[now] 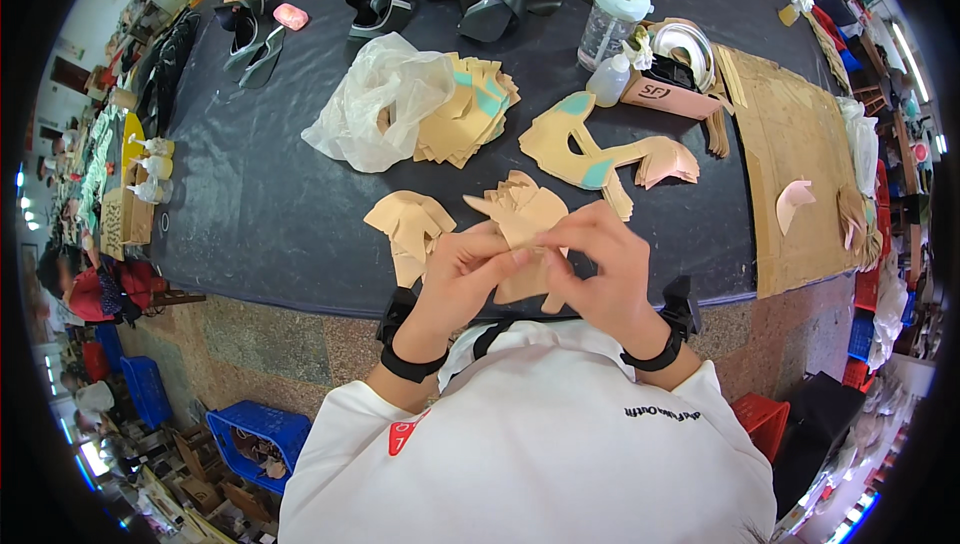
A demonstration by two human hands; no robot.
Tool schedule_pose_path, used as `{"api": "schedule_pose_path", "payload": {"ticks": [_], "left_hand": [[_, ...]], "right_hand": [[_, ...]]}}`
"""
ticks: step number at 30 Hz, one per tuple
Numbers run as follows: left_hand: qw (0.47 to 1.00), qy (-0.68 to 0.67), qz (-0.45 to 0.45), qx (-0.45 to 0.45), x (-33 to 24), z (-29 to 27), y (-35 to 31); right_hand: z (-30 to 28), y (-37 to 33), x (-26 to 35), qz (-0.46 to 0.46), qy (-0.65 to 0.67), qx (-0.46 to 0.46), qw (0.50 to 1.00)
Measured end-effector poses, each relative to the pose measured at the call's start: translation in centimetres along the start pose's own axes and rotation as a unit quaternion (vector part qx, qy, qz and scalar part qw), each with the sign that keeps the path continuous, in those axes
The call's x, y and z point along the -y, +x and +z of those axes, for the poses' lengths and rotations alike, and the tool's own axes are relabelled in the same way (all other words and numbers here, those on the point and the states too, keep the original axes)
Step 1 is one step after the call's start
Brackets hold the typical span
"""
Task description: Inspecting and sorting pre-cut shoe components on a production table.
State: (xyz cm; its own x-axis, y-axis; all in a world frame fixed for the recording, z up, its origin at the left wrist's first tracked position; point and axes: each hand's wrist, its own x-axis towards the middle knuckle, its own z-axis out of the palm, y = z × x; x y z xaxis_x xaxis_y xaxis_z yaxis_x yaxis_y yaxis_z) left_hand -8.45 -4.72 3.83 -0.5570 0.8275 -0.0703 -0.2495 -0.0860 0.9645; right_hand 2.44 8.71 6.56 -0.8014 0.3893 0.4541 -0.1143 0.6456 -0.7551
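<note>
Both your hands meet at the near edge of the dark work table [300, 224], right over its rim. Your left hand [462, 279] pinches the thin tan leather cut piece [525, 244], thumb and fingers pressed together on its left side. Your right hand [605, 269] clamps the same piece from the right, fingertips closed on its upper edge.

At ten o'clock from your hands lies a small heap of tan cut pieces [408, 224], just beside your left knuckles. At twelve o'clock sits a taller stack with teal patches [470, 114], half tucked into a crumpled clear plastic bag [375, 99]. At one o'clock a long tan and teal strip piece [590, 154] lies flat. At two o'clock a brown cardboard sheet [800, 164] covers the table's right end, a pink cutout [793, 199] resting on it.
</note>
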Motion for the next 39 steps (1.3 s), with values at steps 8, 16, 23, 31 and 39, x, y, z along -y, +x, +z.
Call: {"api": "schedule_pose_path", "payload": {"ticks": [8, 16, 23, 31, 39], "left_hand": [[0.981, -0.162, -0.104, -0.032, -0.8, 0.7, 0.1], [0.965, -0.235, -0.114, -0.007, -0.6, 0.7, -0.2], [0.911, -0.354, -0.204, 0.059, -0.2, 1.4, -0.5], [0.963, -0.249, -0.091, -0.043, 0.9, 2.3, -0.7], [0.873, 0.405, 0.188, -0.197, 1.5, 3.4, -1.3]], "right_hand": [[-0.8, -0.4, -1.7, 0.457, 0.613, 0.103, 0.637], [0.6, -1.8, -2.2, 0.381, 0.665, 0.059, 0.640], [1.2, -2.9, -2.1, 0.330, 0.700, 0.060, 0.630], [2.1, -3.0, -1.4, 0.338, 0.516, -0.049, 0.786], [2.8, -2.5, -1.3, -0.010, -0.057, -0.092, 0.994]]}}
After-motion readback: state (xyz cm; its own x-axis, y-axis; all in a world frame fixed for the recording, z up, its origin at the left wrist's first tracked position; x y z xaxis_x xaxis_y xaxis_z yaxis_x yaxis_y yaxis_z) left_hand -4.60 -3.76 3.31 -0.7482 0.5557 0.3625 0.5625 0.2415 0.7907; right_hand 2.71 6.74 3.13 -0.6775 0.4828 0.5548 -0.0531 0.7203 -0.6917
